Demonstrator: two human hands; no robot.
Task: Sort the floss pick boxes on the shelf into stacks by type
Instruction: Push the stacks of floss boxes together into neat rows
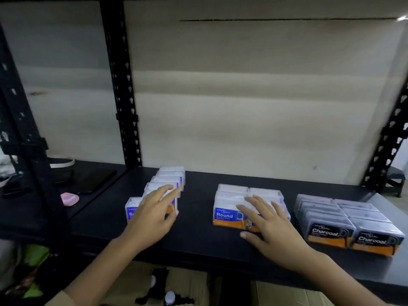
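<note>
Three groups of clear floss pick boxes stand on the black shelf (198, 235). On the left, a row of blue-and-orange boxes (170, 177) runs toward the back; my left hand (152, 213) lies over its front boxes, fingers spread. The middle holds the "Round" boxes (227, 208) in two columns, and my right hand (269, 221) rests flat on the front right one, thumb on the shelf. Dark "Charcoal" boxes (344, 221) sit in two columns on the right, untouched. Neither hand grips a box.
Black perforated uprights stand at the left (123, 85) and right (388, 140) in front of a pale back panel. The left bay holds a pink floss case (69, 198), a dark phone (95, 181) and a white-rimmed bowl (61, 163). Cardboard boxes (287, 294) lie below the shelf.
</note>
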